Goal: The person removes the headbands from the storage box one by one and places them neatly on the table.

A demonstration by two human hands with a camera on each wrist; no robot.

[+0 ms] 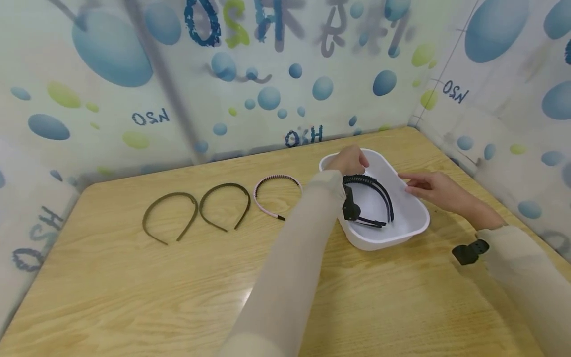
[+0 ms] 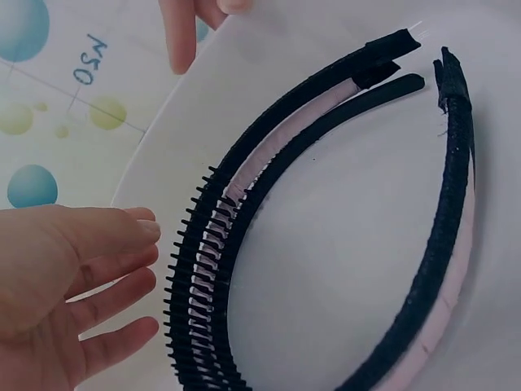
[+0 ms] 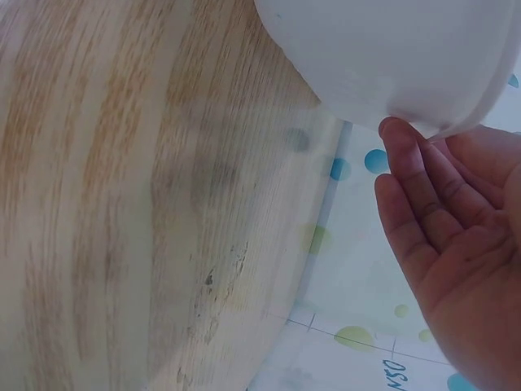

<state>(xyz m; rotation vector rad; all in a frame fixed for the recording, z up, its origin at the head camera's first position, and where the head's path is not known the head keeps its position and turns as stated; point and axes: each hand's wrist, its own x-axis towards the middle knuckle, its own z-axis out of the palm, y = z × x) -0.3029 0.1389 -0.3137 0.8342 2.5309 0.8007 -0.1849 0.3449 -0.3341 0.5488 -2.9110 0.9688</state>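
My left hand (image 1: 351, 159) is over the far left part of a white plastic basin (image 1: 419, 218). In the left wrist view its fingers are loosely bent beside the toothed side of several headbands, holding nothing. Those nested headbands (image 1: 387, 194) lie in the basin; two black ones (image 2: 444, 212) and a pale pink one (image 2: 281, 134) show close up. On the basin's right side, my right hand (image 1: 441, 191) touches the rim with extended fingers (image 3: 407, 159). The thumb is hidden in the right wrist view.
Left of the basin, a pink-and-black headband (image 1: 263, 210), a dark headband (image 1: 229, 185) and an olive-brown headband (image 1: 171, 195) lie in a row on the wooden table (image 1: 156, 297). Patterned walls (image 1: 267, 74) stand behind and to the right.
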